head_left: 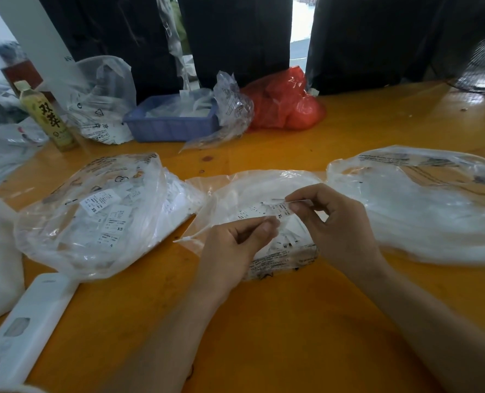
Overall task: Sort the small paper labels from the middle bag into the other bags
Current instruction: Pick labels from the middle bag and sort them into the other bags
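Pinching one XL label (pixel 281 210) between them, both hands (pixel 286 231) hover over the label-filled middle bag (pixel 252 191).

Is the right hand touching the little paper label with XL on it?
Touching. The head view shows the right hand pinching one end of the XL label between thumb and fingertip, above the middle bag.

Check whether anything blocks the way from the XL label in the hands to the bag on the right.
Nothing visible blocks it. The right hand and left hand pinch the XL label over the middle bag. The right bag lies just beside it, touching its edge, with only bare table nearby.
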Demonstrator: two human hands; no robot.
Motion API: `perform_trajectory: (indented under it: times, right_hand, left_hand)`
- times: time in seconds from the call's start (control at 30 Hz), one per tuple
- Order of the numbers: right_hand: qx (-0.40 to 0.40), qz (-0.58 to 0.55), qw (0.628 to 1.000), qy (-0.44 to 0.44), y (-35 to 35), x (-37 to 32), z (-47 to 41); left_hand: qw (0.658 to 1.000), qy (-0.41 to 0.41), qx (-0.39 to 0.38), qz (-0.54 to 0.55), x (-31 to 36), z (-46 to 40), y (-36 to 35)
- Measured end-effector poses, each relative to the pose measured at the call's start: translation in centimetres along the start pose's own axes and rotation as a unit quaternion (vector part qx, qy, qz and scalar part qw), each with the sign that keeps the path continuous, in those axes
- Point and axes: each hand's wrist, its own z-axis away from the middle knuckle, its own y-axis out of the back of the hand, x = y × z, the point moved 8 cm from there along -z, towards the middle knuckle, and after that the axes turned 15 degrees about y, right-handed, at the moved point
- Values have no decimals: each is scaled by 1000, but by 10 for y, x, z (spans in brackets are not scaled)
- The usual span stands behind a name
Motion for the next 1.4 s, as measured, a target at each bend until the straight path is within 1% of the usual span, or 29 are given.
perform_trajectory:
  times: [0.07,0.17,0.33,0.4,0.47,0.53,0.67,0.77,0.87,0.93,0.97,1.0,1.03,1.07,1.1,1.13,1.17,1.2,1.27,1.33,1.4]
  right_hand:
    - [-22,18,999,19,-4,-1,1]
    - [-66,15,997,29,-13,0,2]
    - [-111,14,993,34,-21,3,3]
    - [-101,1,995,9,-21,8,5]
    - [-58,-26,997,-38,-16,15,7]
    - [-42,-24,998,-50,-13,16,8]
    - [-95,-20,995,1,-24,1,7]
    - [-122,-16,992,1,-29,2,9]
    - [-90,-2,996,-15,-21,5,8]
    - [-55,-9,998,-34,-14,6,8]
    - [-39,-16,998,-42,-11,5,7]
    - [-22,-19,998,-47,-6,5,5]
    - [-6,-9,999,-47,1,5,2]
    - [9,23,999,-39,10,4,-2]
    - [19,77,997,-26,21,5,-7]
    - [20,145,989,-17,33,8,-13]
    - [13,214,977,-18,45,15,-17]
    - [1,277,960,-35,57,26,-20]
    - [-42,368,923,-106,79,56,-20]
    - [-116,413,884,-184,91,83,-13]
    - [-200,417,856,-230,90,99,-5]
  left_hand:
    - [1000,-3,7,0,0,0,1]
    - [1000,8,11,6,-2,-2,2]
    - [1000,14,14,8,0,-1,1]
    - [1000,17,18,7,0,0,1]
    - [999,23,24,12,1,1,2]
    - [999,27,30,15,1,1,3]
    - [999,29,41,6,3,3,5]
    - [998,32,51,17,2,1,9]
    - [999,17,42,29,4,-1,10]
    - [998,-19,64,-14,11,2,14]
    - [993,-48,93,-51,17,5,18]
    - [983,-83,132,-93,26,9,25]
    - [965,-129,180,-137,36,15,34]
    - [936,-186,239,-179,49,22,45]
    - [894,-241,307,-219,62,31,57]
    - [848,-276,374,-254,72,40,71]
    - [809,-283,432,-282,79,46,86]
    - [781,-263,478,-304,83,48,104]
    - [750,-183,539,-337,79,47,139]
    - [736,-95,560,-368,67,42,168]
    - [727,-3,544,-418,53,33,185]
